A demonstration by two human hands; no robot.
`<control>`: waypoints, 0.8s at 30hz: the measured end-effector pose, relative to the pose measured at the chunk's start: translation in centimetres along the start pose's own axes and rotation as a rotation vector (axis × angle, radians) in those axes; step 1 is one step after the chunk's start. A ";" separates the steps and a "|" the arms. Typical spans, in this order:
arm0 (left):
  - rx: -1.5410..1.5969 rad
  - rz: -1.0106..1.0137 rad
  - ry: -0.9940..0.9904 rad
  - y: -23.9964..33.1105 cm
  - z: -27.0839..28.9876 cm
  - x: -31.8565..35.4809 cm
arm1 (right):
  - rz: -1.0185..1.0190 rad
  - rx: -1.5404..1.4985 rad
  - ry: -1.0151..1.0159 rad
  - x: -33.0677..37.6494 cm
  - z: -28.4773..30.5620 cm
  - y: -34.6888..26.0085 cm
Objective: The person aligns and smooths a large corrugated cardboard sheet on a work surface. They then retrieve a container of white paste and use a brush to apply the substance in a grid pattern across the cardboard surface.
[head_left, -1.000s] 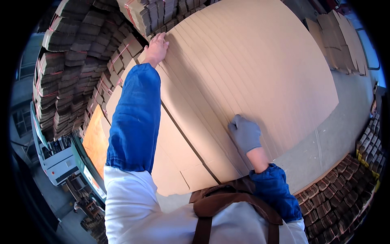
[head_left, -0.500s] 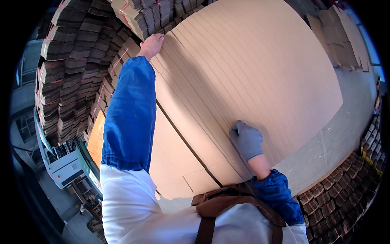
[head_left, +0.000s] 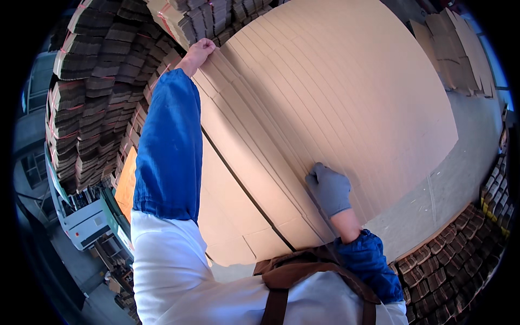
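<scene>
Large brown cardboard sheets (head_left: 357, 92) lie before me, their long edges overlapping in steps that slant from far left to near right. My bare left hand (head_left: 200, 51) reaches to the far left end of these edges, thumb and fingers pinched on the cardboard. In a grey glove, my right hand (head_left: 329, 189) rests closed like a fist against the stepped edges nearer my body. Its curled fingertips are hidden, so what they grip cannot be made out. Flat cardboard panels (head_left: 227, 216), split by a dark gap, lie below the left part.
Tied bundles of cardboard (head_left: 97, 103) are piled at the left, with another bundle (head_left: 200, 24) beyond my left hand. More cardboard stacks (head_left: 449, 265) stand at the lower right, and large sheets (head_left: 457, 51) at the far right. A grey-green machine (head_left: 89, 222) is at left.
My left hand has shifted slightly left and toward the far side, and the sheet edges near it stand more apart. My right hand has stayed almost in place.
</scene>
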State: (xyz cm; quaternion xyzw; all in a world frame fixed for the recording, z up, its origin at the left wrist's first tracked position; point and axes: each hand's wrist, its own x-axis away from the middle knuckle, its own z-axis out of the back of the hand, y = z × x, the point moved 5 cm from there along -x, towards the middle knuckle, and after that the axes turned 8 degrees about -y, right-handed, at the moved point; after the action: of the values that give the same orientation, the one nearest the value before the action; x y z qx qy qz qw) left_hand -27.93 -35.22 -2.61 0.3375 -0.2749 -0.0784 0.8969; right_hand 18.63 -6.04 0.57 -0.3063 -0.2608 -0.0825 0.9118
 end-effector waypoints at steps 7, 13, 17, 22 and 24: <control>0.026 -0.053 -0.062 1.5 -1.3 0.0 | 0.017 -0.031 0.054 0.1 0.1 0.5; -0.064 -0.112 -0.007 -0.3 0.0 -1.2 | 0.044 -0.044 0.047 0.1 0.0 0.2; -0.104 -0.115 0.006 -0.1 -0.4 -1.6 | 0.052 -0.035 0.051 0.0 0.2 0.4; -0.147 -0.081 0.016 0.1 0.0 -1.3 | 0.063 -0.039 0.049 -0.1 0.1 0.4; -0.186 -0.078 0.034 0.7 -0.1 -1.2 | 0.060 -0.036 0.049 -0.1 0.2 0.4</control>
State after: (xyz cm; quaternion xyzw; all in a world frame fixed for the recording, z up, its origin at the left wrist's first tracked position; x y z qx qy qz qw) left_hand -28.86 -34.27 -2.77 0.2646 -0.2377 -0.1326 0.9252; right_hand 18.60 -5.63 0.40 -0.3280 -0.2279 -0.0673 0.9143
